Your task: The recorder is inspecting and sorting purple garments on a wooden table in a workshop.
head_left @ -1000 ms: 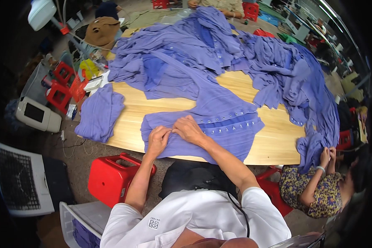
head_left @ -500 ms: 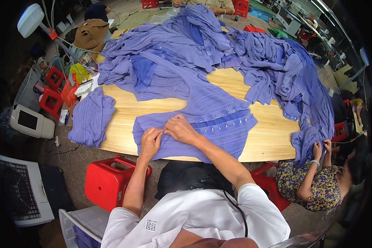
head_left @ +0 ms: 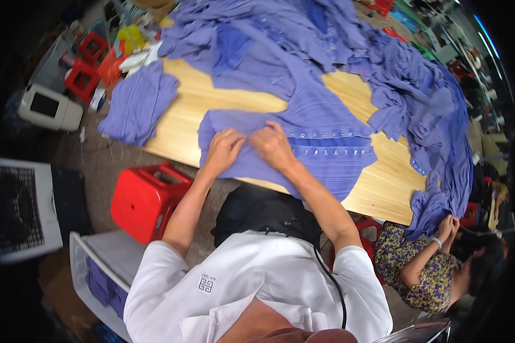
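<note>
A purple, finely pleated garment (head_left: pixel 332 166) is spread on the pale wooden table in front of me, with two rows of small metal fasteners across its right part. Both my hands are on the plain stretch to the left of those rows. My left hand (head_left: pixel 225 150) has its fingers closed on the cloth near the table's front edge. Just right of it, my right hand (head_left: pixel 274 147) is curled and pinches the same cloth, its fingertips slightly smeared by motion. A narrow gap lies between the two hands.
More purple garments (head_left: pixel 257 46) are heaped at the back and right of the table (head_left: pixel 383 197). A folded purple piece (head_left: pixel 140 103) lies at the left edge. A red stool (head_left: pixel 143 200) and white bin (head_left: pixel 83 268) stand lower left. A co-worker (head_left: pixel 418 263) handles cloth at right.
The head view has tilted and shifted, so the table sits higher in the picture. My hands have drawn slightly apart over the cloth. The co-worker's hands have come together.
</note>
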Motion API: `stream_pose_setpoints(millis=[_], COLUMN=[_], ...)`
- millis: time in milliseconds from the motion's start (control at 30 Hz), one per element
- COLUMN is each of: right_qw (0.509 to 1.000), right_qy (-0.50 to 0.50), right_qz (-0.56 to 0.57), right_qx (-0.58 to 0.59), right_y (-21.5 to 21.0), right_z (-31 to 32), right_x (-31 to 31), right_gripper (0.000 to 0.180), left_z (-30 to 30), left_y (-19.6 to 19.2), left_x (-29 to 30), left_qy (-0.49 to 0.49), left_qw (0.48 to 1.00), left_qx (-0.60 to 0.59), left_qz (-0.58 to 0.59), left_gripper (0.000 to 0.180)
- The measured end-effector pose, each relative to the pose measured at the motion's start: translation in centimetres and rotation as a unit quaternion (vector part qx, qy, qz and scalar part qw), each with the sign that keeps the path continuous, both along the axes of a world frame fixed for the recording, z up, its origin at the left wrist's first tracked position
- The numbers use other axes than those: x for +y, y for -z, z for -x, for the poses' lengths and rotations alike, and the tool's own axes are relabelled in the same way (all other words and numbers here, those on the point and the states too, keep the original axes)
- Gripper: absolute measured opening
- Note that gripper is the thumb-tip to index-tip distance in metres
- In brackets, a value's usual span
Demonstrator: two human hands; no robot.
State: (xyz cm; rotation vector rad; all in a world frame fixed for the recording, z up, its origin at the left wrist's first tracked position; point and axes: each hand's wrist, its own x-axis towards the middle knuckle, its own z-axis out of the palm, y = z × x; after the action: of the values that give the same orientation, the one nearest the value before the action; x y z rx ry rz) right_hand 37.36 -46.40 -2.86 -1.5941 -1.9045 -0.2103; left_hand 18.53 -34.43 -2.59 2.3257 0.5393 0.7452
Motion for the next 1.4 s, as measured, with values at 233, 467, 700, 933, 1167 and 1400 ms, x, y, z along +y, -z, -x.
stream_pose_setpoints(millis=[233, 467, 700, 933, 1167, 1400], right_qw=[0.998, 0.988, 0.980, 0.959, 0.999, 0.994], right_qy=[0.006, -0.037, 0.007, -0.011, 0.009, -0.037], right_qz=[-0.012, 0.076, 0.112, 0.167, -0.047, -0.081], right_qx=[0.058, 0.132, 0.164, 0.228, -0.021, -0.063], right_y=[0.0, -0.6, -0.8, -1.0, -0.8, -0.6], right_z=[0.7, -0.3, 0.2, -0.6, 0.2, 0.3], right_x=[0.5, 0.6, 1.0, 1.1, -0.1, -1.1], right_gripper=[0.007, 0.012, 0.009, 0.011, 0.013, 0.024], left_z=[0.6, 0.4, 0.3, 0.6, 1.0, 1.9], left_y=[0.4, 0.5, 0.4, 0.2, 0.0, -0.9], left_x=[0.0, -0.7, -0.3, 0.0, -0.3, -0.3], left_qy=[0.014, -0.006, -0.024, 0.007, 0.042, 0.083], left_qw=[0.999, 1.000, 0.999, 1.000, 0.998, 0.983], left_qx=[-0.029, -0.020, -0.019, -0.003, -0.004, 0.058], left_qz=[0.001, 0.011, 0.029, 0.007, -0.052, -0.151], left_gripper=[0.009, 0.009, 0.009, 0.010, 0.026, 0.039])
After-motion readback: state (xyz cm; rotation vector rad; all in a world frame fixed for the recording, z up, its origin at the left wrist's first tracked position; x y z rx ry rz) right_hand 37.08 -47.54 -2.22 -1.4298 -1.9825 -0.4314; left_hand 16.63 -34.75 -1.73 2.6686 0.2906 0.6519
